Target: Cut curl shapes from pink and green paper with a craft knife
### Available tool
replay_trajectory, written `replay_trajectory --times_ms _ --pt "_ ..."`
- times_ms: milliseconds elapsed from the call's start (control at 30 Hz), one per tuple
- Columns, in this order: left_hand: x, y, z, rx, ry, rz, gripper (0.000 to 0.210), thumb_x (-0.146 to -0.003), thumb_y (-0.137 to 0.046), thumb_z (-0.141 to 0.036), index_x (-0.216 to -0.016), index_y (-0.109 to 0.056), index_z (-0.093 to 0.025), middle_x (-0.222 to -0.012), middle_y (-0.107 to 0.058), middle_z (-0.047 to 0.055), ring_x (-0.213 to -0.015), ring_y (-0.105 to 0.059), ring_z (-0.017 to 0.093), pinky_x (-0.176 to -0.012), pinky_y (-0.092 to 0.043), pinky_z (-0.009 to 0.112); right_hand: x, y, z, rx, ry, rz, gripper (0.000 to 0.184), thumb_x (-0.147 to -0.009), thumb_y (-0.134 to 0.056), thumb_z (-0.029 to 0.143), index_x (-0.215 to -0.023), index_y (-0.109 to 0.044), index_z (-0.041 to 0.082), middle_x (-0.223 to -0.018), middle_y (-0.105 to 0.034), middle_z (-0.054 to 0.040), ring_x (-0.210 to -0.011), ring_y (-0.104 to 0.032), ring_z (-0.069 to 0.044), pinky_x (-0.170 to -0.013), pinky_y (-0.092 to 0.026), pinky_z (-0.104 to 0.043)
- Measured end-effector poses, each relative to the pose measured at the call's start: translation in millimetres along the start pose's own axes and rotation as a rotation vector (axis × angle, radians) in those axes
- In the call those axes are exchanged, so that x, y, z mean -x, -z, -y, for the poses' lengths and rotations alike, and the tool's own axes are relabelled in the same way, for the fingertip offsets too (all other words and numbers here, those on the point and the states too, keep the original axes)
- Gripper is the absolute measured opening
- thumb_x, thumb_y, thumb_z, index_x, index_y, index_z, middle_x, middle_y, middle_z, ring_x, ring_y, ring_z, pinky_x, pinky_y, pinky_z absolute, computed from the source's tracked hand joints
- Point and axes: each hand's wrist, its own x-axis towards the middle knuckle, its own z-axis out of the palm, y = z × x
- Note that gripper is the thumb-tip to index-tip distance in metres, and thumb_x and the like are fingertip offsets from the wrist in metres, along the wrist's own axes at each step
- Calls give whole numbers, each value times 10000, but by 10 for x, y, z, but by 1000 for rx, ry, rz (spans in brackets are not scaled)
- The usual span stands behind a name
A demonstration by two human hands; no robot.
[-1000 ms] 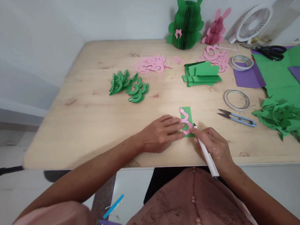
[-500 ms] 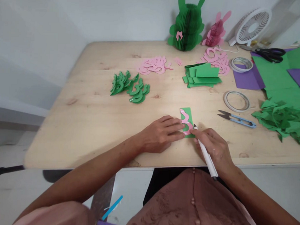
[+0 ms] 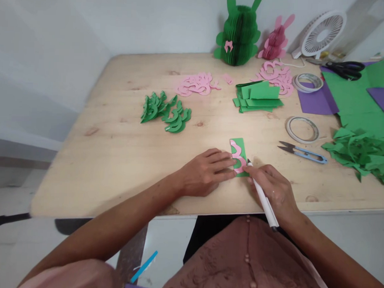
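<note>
A small green paper rectangle (image 3: 239, 144) lies near the table's front edge with a curvy pink paper cutout (image 3: 241, 163) on top. The fingers of my left hand (image 3: 206, 172) are stretched out, their tips pressing on the left side of both papers. My right hand (image 3: 274, 189) is closed around a white pen (image 3: 264, 202). The pen's dark tip rests at the right edge of the pink cutout, over or beside the green paper. My right fingertips partly cover the lower right corner of the green paper.
Green cutouts (image 3: 177, 118), pink cutouts (image 3: 197, 84) and folded green strips (image 3: 259, 96) lie beyond my hands. On the right are thread snips (image 3: 305, 153), tape rolls (image 3: 302, 130), green scraps (image 3: 362, 150) and black scissors (image 3: 347, 69). Paper bunnies (image 3: 241, 34) and a fan (image 3: 323, 34) stand behind.
Both hands, the pen and the papers hold nearly the same position. Only a very slight shift of the whole view shows.
</note>
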Motion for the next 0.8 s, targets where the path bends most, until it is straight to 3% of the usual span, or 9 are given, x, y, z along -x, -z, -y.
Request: replay_trajectory --times_ms 500,800 --pt "21 -37 -1 58 -31 -42 370 -873 -485 -67 -1221 -559 -171 -1307 -620 72 -1344 -447 234 -1037 -443 457 39 -26 -29 12 5 17 373 -935 -465 104 -1292 -555 165 -837 -694 -66 -741 -587 -204 -619 -490 -324" --pt "15 -27 -16 31 -37 -47 360 -887 -469 -78 -1225 -552 -171 -1267 -648 61 -1260 -531 207 -1024 -445 421 29 -20 -15 2 -4 23 437 -937 -463 85 -1360 -503 189 -833 -685 -66 -750 -578 -208 -625 -477 -324"
